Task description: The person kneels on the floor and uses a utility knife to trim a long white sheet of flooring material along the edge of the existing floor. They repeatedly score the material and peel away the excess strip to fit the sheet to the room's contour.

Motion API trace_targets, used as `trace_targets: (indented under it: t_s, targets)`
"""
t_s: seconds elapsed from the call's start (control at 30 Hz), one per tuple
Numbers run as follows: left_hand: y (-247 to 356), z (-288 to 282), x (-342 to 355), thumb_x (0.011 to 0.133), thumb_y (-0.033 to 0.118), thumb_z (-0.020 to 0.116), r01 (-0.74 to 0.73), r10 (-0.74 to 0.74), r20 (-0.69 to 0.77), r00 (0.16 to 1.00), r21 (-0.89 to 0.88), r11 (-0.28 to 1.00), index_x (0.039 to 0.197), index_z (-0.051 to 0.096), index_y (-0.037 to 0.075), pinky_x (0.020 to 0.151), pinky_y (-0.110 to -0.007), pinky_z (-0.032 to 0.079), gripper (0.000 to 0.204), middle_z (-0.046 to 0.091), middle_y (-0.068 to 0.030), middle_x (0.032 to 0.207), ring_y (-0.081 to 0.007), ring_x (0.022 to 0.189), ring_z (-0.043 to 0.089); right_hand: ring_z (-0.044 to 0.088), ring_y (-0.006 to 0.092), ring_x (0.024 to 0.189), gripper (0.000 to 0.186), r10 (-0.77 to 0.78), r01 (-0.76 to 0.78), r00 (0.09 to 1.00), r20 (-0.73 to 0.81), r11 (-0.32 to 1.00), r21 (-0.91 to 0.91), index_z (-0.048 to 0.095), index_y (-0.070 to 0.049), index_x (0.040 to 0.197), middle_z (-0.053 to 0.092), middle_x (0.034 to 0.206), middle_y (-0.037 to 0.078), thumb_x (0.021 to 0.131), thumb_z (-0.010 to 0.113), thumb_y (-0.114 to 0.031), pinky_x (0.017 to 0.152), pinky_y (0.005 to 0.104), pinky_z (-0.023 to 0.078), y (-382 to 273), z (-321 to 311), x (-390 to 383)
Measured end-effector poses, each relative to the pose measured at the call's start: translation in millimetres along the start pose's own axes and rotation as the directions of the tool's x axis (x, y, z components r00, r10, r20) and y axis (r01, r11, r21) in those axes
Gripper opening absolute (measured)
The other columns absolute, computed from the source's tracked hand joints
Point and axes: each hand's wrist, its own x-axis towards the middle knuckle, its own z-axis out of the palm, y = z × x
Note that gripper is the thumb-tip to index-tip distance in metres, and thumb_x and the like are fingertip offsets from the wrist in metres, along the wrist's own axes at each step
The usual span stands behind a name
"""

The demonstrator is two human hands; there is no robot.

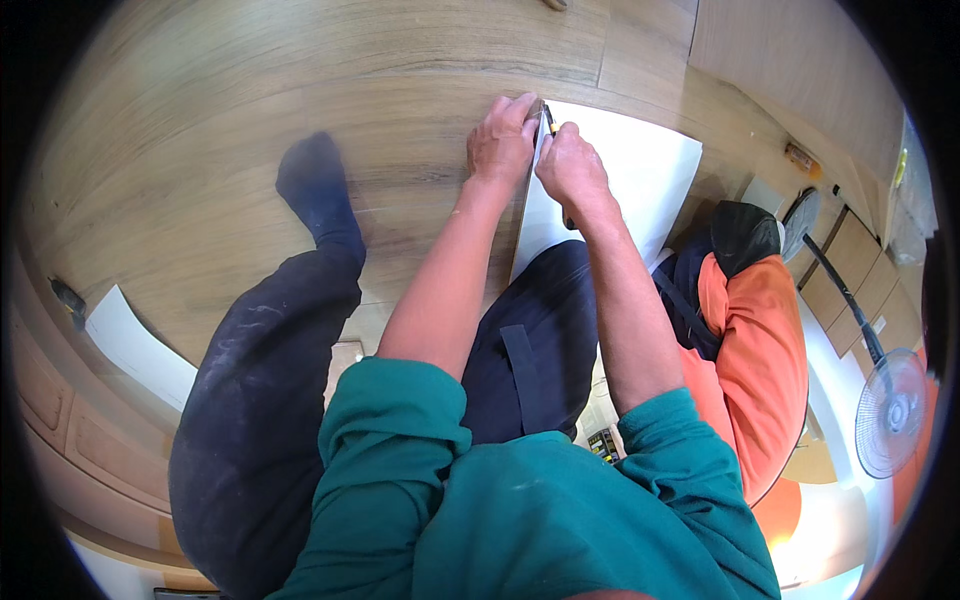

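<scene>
My right hand (572, 168) is closed around a slim tool with a black and yellow grip (551, 122), likely a utility knife, over a white board (650, 165) lying on the wood-look floor. My left hand (499, 140) presses at the board's upper left edge, fingers bent and together, beside the tool's tip; what lies under those fingertips is partly hidden. The board's near end passes behind my dark-clothed knee (540, 300).
My left foot (315, 185) rests leftward. Orange clothing with dark patches (760, 350) lies close right; whether someone wears it is unclear. A standing fan (895, 410), wooden panel (800, 50) and small orange item (800, 157) are rightward; a white sheet (140, 345) is far left.
</scene>
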Motion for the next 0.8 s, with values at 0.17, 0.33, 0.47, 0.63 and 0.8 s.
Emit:
trace_targets:
  t_s: [0.17,0.33,0.47,0.63,0.8]
  targets:
    - [0.4,6.2,6.1,0.087,0.020,0.064,-0.041,0.037,0.090,0.995,0.042,0.998,0.104,0.072,0.018,0.077,-0.042,0.051,0.019,0.065,-0.0081,0.097,-0.0301,0.091,0.064,0.066,0.0471,0.090,0.032,-0.012,0.013,1.000,-0.006,0.999,0.031,0.053,0.010,0.101,0.065,0.090,0.034,0.092,0.049,-0.020,0.082,0.0516,0.052,2.5,-0.6,-0.5]
    - [2.7,7.4,8.4,0.088,0.020,0.063,-0.018,0.012,0.106,0.994,0.060,0.998,0.103,0.072,0.019,0.077,-0.042,0.051,0.018,0.065,-0.0081,0.096,-0.0307,0.090,0.064,0.065,0.0471,0.093,0.036,0.031,-0.030,1.000,-0.008,0.996,0.088,0.053,0.011,0.102,0.065,0.093,0.035,0.093,0.049,-0.024,0.084,0.0514,0.051,1.7,3.6,-1.3]
    - [4.3,11.3,7.5,0.088,0.020,0.063,-0.070,0.069,0.014,0.997,0.034,0.997,0.102,0.071,0.018,0.077,-0.041,0.051,0.016,0.065,-0.0079,0.096,-0.0309,0.090,0.064,0.064,0.0466,0.097,0.043,0.050,-0.053,0.998,0.031,0.995,0.090,0.053,0.012,0.105,0.064,0.096,0.036,0.096,0.046,-0.029,0.085,0.0500,0.050,4.1,3.0,4.6]
    - [-2.2,11.8,6.7,0.087,0.019,0.064,-0.127,0.125,0.045,0.991,0.029,0.992,0.101,0.071,0.017,0.076,-0.041,0.051,0.016,0.066,-0.0071,0.096,-0.0295,0.090,0.064,0.064,0.0446,0.100,0.044,0.049,-0.059,0.995,0.088,0.993,0.105,0.053,0.011,0.108,0.065,0.101,0.033,0.091,0.052,-0.030,0.086,0.0488,0.051,3.3,-1.1,16.4]
    - [-8.8,16.2,4.9,0.086,0.019,0.064,-0.122,0.120,0.043,0.992,0.071,0.990,0.100,0.071,0.018,0.074,-0.041,0.052,0.016,0.066,-0.0060,0.095,-0.0296,0.088,0.065,0.065,0.0456,0.097,0.045,0.023,-0.027,0.998,0.050,0.996,0.083,0.053,0.011,0.107,0.065,0.098,0.034,0.093,0.050,-0.031,0.085,0.0493,0.051,3.6,0.1,11.1]
